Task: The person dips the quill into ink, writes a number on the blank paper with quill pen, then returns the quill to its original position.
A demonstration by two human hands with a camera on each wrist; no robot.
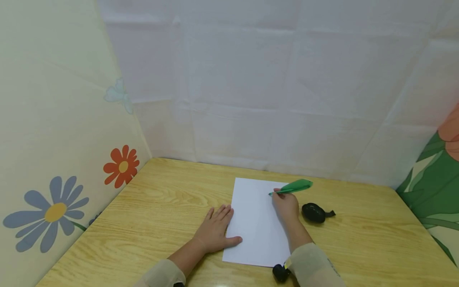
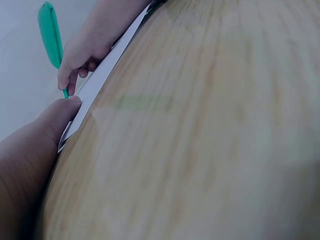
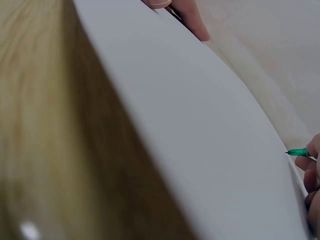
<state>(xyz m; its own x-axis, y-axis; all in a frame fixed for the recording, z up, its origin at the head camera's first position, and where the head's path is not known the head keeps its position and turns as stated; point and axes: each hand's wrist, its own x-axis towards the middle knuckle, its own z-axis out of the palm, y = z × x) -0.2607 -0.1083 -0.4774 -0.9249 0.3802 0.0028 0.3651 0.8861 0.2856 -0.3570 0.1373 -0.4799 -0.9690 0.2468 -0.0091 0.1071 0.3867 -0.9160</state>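
Note:
A white sheet of paper point(image 1: 257, 223) lies on the wooden table point(image 1: 161, 207). My right hand point(image 1: 285, 205) grips a green leaf-shaped pen point(image 1: 292, 187), its tip touching the paper near the top right corner. The pen tip point(image 3: 296, 151) also shows in the right wrist view above the sheet point(image 3: 200, 140). My left hand point(image 1: 215, 231) lies flat with straight fingers on the table, its thumb pressing the paper's left edge. In the left wrist view the thumb point(image 2: 57, 117) rests on the paper edge point(image 2: 95, 85), with the pen point(image 2: 51, 37) beyond.
A black oval object with a short strap point(image 1: 315, 212) lies on the table just right of my right hand. Walls with flower patterns point(image 1: 53, 211) close in the table on the left, back and right.

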